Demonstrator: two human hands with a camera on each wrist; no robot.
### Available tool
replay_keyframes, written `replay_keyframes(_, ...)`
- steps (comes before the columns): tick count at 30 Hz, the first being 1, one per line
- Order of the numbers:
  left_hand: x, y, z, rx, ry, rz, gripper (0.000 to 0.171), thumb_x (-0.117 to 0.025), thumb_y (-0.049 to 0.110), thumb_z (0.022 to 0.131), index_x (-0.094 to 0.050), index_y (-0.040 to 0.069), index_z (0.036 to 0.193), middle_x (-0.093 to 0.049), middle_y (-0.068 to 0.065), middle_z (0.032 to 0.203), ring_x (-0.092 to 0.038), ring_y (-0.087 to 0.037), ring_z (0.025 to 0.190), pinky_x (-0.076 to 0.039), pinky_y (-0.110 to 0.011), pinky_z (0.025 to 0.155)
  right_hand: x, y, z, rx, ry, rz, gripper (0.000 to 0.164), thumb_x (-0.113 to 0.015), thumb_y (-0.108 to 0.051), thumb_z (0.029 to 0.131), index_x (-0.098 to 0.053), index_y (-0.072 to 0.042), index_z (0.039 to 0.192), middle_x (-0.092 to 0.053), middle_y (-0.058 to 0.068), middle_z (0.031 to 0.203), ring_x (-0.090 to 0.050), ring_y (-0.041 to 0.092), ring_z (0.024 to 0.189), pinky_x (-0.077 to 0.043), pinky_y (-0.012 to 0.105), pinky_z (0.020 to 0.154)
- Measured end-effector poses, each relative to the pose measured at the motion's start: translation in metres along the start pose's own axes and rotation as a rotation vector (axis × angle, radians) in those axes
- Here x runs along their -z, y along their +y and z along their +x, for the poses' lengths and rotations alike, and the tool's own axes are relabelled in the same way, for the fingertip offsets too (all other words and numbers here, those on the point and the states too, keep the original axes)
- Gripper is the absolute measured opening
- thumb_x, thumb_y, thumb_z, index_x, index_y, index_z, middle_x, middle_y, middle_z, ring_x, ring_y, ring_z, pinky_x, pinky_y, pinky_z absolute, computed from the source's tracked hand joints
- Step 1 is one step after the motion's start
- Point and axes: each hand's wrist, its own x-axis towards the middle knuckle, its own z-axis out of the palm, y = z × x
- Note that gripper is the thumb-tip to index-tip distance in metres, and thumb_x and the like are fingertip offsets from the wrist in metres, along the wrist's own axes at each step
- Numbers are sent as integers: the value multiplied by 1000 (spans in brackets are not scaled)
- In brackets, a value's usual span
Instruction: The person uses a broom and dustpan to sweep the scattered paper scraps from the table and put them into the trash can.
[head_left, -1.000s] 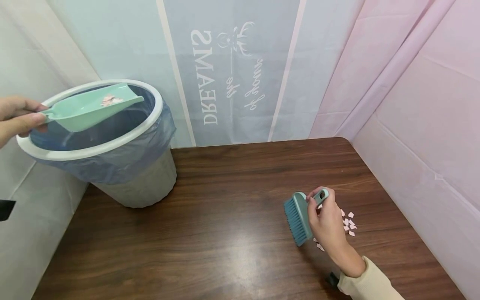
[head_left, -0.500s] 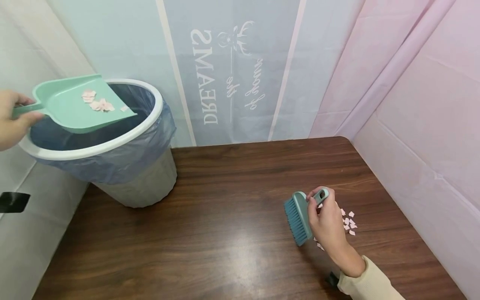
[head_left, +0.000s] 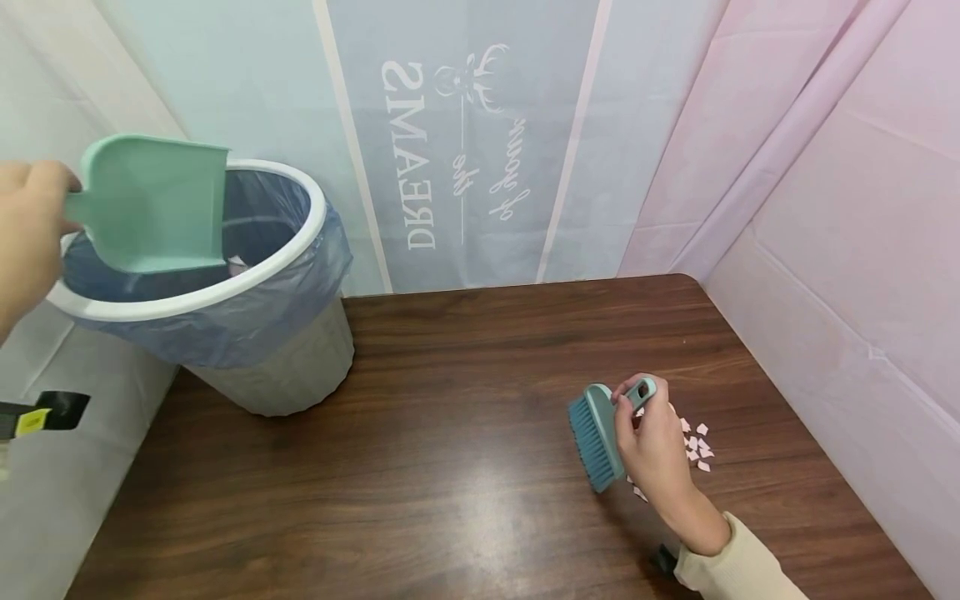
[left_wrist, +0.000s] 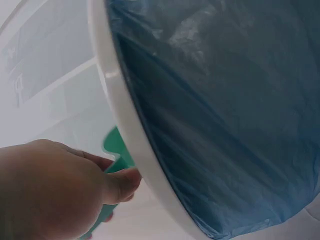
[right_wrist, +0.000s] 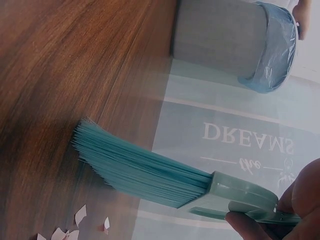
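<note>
- Head: dustpan (head_left: 153, 208) now tipped over bin (head_left: 187, 299), a scrap (head_left: 237, 265) by its lip; likely dumping. Remaining scraps (head_left: 693, 443) near worktop (head_left: 450, 375)'s right edge.
- Left wrist: left hand (left_wrist: 55, 187) pinches dustpan handle.
- Right wrist: right hand (right_wrist: 307, 192) grips brush (right_wrist: 150, 172), unmoved.

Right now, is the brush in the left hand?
No, the right hand holds the brush, while the left hand grips the dustpan.

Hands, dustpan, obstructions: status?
Left hand grips mint-green plastic dustpan, tilted over round grey bin with blue plastic liner. Right hand holds teal-bristled handheld brush. Angular pale pink scraps lie on brown wood-grain table. Nothing visibly blocking dustpan.
</note>
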Motion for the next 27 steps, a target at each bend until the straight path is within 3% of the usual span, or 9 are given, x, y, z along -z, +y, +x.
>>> replay_keyframes(3,6,15,-3,-103,122,75,31,-65,-17,83,-45,-17,107,-49,-43,98,-48,-59,99,-38,-68,92,0,0,0,-1,1,-2,27,-61,16,88,-49,6,110,-67,12,89,-49,7,61,-42,13,52)
replay_keyframes(8,10,25,-3,-123,140,101,30,-65,-17,83,-46,-18,106,-50,-43,97,-49,-59,100,-39,-67,95,-1,0,0,3,4,-3,28,-62,16,87,-49,6,110,-67,12,89,-49,8,61,-42,13,52)
replay_keyframes(13,2,10,-1,-84,125,74,29,-65,-17,85,-46,-20,107,-47,-43,97,-47,-60,98,-40,-70,89,-1,1,0,-5,5,-8,28,-63,16,87,-49,5,110,-68,12,90,-51,9,61,-42,13,52)
replay_keyframes(19,-9,-9,1,-74,171,68,29,-65,-16,87,-47,-21,109,-48,-45,101,-48,-60,101,-39,-70,89,-1,1,0,-5,7,-9,28,-63,16,87,-49,5,110,-67,12,90,-50,8,61,-42,13,51)
replay_keyframes(23,-11,-9,0,8,112,69,33,-60,-10,94,-45,-22,121,-45,-46,113,-46,-61,112,-38,-69,99,-1,1,1,-5,7,-10,29,-63,16,87,-49,5,110,-67,12,90,-50,8,61,-42,13,51)
replay_keyframes(27,-8,-6,3,141,-31,64,38,-53,0,101,-40,-22,130,-42,-47,121,-43,-63,118,-37,-69,102,-1,1,1,-12,1,-4,28,-63,16,88,-49,5,110,-67,12,90,-50,9,62,-42,13,52)
